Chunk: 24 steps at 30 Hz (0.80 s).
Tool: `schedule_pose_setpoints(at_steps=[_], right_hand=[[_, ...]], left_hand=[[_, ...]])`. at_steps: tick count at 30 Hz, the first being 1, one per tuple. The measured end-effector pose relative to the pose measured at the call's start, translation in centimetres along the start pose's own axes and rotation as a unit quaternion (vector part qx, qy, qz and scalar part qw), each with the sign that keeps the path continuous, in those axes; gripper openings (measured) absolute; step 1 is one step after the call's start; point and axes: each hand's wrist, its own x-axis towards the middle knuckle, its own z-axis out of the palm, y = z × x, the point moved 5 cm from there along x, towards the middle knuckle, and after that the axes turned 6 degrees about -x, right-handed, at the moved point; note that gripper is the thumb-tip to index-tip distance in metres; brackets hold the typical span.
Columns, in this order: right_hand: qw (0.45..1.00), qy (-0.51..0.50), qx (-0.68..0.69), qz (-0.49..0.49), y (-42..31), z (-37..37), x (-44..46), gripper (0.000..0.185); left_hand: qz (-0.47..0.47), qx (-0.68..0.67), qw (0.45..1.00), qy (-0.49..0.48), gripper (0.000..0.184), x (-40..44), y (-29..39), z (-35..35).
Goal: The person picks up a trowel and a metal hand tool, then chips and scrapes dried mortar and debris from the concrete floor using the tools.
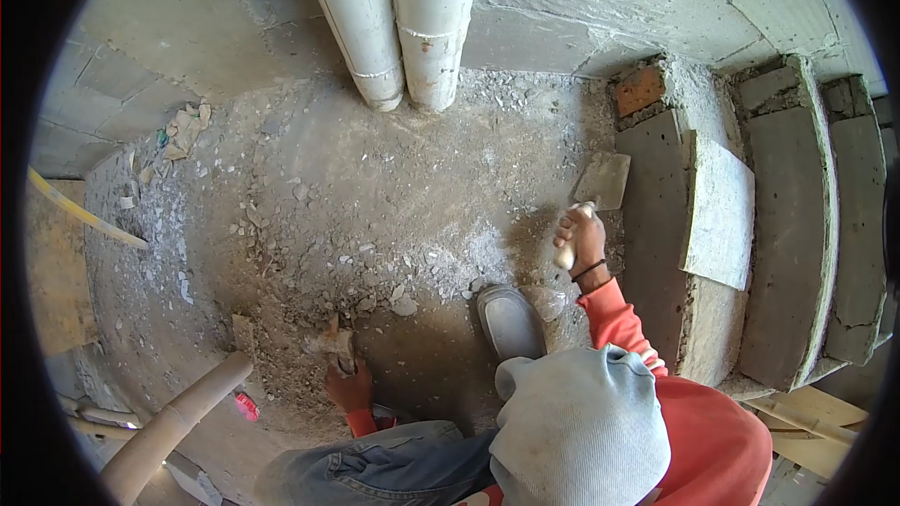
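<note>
Trowel (602,182), right hand (588,242) with fingers curled round its handle (564,256); left hand (351,386) at dusty fragment (335,341), pinch uncertain; floor (347,164) scraping seemingly in hand, calling for low-angled strokes.

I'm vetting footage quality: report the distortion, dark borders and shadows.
Head view: black borders flank a rounded, fisheye-like image, and the steps bow at the right; head view: a soft shadow darkens the floor beside the right hand.
</note>
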Motion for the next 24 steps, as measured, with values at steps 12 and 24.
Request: schedule_pose_setpoints(at_steps=[12, 24], right_hand=[[0.997, -0.016, 0.075, 0.000, 1.9, 1.5, 2.2, 0.007], [0.986, -0.143, -0.034, 0.074, 3.0, 10.9, 1.2, 0.006]], left_hand=[[-0.009, -0.043, 0.999, -0.011, 0.059, 0.1, 0.9, -1.0], [0.012, -0.027, 1.000, 0.005, 0.059, -0.1, 0.7, -0.8]])
